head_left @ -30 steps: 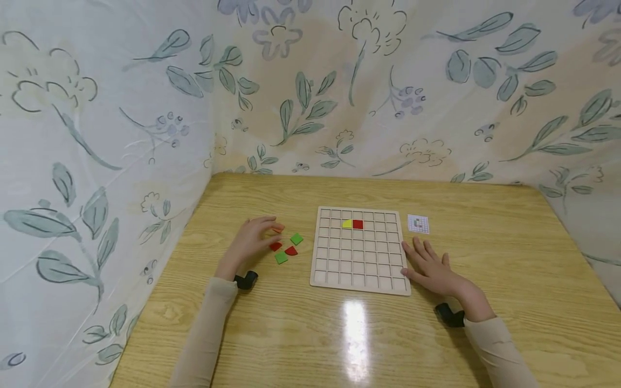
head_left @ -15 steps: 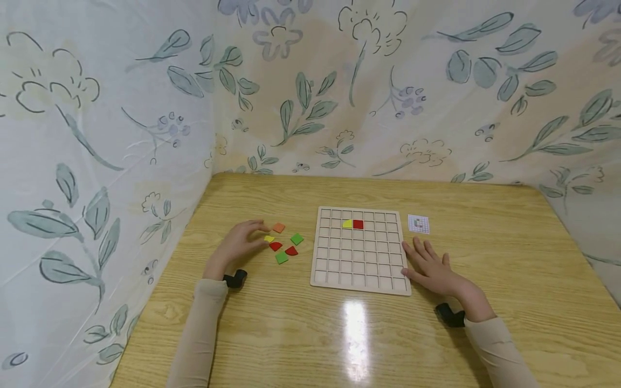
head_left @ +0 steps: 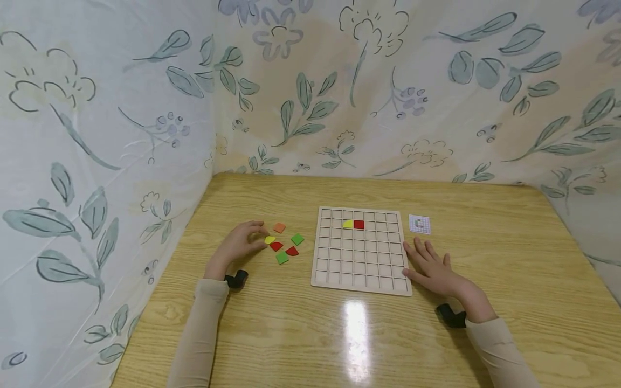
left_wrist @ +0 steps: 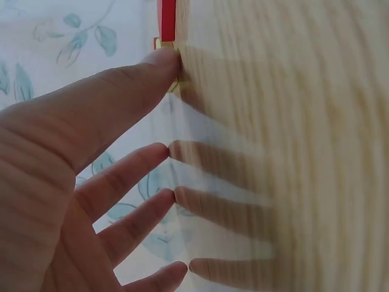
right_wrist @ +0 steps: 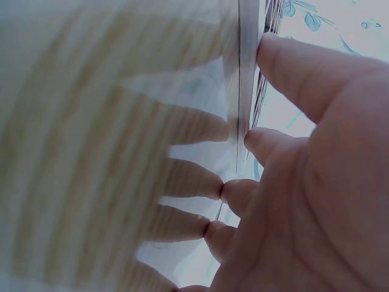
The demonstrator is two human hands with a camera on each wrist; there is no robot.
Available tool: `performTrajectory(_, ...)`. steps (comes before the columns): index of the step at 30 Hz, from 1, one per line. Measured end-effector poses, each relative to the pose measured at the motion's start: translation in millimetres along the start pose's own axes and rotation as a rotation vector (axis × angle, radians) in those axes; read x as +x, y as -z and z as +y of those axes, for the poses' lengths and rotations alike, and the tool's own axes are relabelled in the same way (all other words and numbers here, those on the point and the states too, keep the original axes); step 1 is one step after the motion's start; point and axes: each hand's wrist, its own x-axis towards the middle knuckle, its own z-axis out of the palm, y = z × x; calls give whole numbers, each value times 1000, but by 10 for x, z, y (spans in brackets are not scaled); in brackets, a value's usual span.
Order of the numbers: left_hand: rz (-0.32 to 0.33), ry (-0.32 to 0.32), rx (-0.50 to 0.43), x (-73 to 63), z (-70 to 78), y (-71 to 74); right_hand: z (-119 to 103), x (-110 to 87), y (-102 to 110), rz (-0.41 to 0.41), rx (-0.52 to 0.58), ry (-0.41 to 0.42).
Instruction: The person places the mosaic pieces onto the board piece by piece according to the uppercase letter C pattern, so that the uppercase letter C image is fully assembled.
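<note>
My left hand [head_left: 237, 242] is at the left of a small group of flat pieces, thumb and index finger spread at a yellow quarter-round piece [head_left: 270, 240]. In the left wrist view the thumb tip touches the yellow piece [left_wrist: 174, 86]; the index finger is hidden behind the thumb, and the other fingertips touch the table. My right hand [head_left: 434, 269] lies with spread fingers, thumb and index fingertip against the right edge of a wooden grid board [head_left: 353, 264]. A yellow quarter-round tile [head_left: 348, 224] and a red square tile [head_left: 359, 224] sit side by side in the board's upper cells.
Near the left hand lie an orange square [head_left: 280, 228], two green squares, one of them the upper green square [head_left: 297, 238], and two red quarter-rounds, including the right-hand red quarter-round [head_left: 292, 251]. A printed pattern card [head_left: 419, 224] lies right of the board.
My left hand has drawn back leftward from the orange square to the yellow quarter-round, uncovering the orange and red pieces. The right hand has stayed at the board's edge.
</note>
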Motion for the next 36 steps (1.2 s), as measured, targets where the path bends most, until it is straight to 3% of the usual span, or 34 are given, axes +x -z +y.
performTrajectory(25,6,33,0,15,12,-5,13,2,-13,-1,13,4)
performTrajectory(31,7,32,16,31,81,-4,19,1,-23,3,12,5)
performTrajectory(36,23,-14,45,66,166,-31,28,3,-29,1,17,8)
